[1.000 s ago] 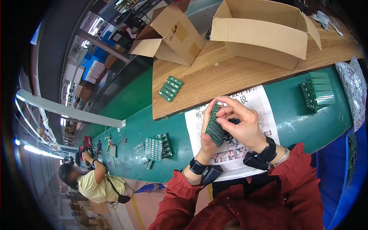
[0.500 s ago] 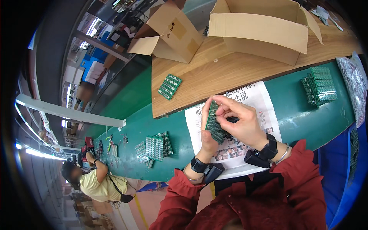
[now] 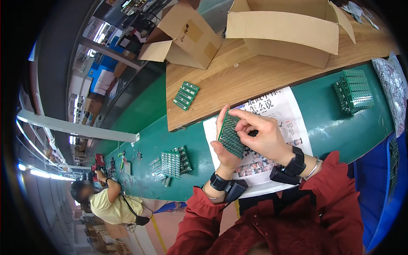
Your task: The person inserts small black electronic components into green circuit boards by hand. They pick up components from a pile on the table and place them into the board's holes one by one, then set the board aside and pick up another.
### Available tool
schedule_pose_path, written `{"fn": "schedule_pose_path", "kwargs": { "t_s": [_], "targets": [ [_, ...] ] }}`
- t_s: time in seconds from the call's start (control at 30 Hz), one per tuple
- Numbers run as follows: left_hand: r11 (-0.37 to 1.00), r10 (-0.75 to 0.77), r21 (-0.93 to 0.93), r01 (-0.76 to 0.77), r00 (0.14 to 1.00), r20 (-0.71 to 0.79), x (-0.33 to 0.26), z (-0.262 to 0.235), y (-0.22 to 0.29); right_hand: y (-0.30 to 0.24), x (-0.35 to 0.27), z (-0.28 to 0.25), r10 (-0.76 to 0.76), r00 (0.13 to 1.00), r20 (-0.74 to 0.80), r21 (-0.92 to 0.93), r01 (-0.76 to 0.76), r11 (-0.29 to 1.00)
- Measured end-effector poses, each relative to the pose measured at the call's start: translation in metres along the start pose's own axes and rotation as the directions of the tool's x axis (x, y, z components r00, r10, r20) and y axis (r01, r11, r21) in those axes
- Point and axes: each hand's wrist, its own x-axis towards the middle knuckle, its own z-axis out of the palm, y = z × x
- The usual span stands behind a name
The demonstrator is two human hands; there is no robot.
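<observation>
A green circuit board panel [image 3: 232,138] with rows of small parts is tilted up above the newspaper [image 3: 293,121]. My left hand [image 3: 226,156] holds it from its left edge and underside, the thumb at the near left edge and the fingers behind. From the right, my right hand [image 3: 264,138] comes up against the panel, its index fingertip by the top corner. The right thumb and another finger are pinched together at the panel's face; anything between them is hidden. Dark wristbands with small boxes sit on both wrists.
Stacked green boards [image 3: 355,91] stand at the right, near a plastic bag [image 3: 389,93]. More boards [image 3: 171,164] lie left on the green table. One board [image 3: 186,95] rests on the wooden top, before two cardboard boxes [image 3: 282,32]. A co-worker [image 3: 112,206] is far left.
The panel has turned so that more of its face shows, and has shifted slightly left with both hands. The right fingers remain against it.
</observation>
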Motion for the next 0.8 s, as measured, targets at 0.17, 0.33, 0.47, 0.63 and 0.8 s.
{"fn": "schedule_pose_path", "kwargs": {
  "t_s": [0.17,0.33,0.47,0.63,0.8],
  "targets": [
    [0.999,0.051,-0.014,-0.052,0.996,-0.073,0.0022,-0.0024,-0.0024,-0.0017,0.0025,-0.0056,-0.052,0.998,-0.030,0.011,0.052,0.999],
    [0.999,0.018,-0.041,-0.020,0.998,-0.066,0.0036,-0.0027,0.0007,0.0016,0.0007,-0.0012,0.045,0.999,0.009,0.025,-0.045,0.999],
    [0.997,0.052,-0.059,-0.057,0.995,-0.085,0.0035,-0.0044,-0.0029,0.0050,-0.0004,0.0002,0.010,1.000,0.013,-0.003,-0.010,1.000],
    [0.995,0.036,-0.083,-0.046,0.993,-0.113,0.0049,-0.0042,-0.0021,-0.0009,0.0016,-0.0025,-0.015,0.999,-0.045,0.031,0.016,0.999],
    [0.995,0.024,-0.091,-0.028,0.999,-0.038,0.0023,-0.0019,-0.0026,0.0033,0.0023,-0.0008,0.026,0.999,0.026,-0.016,-0.026,1.000]
  ]
}}
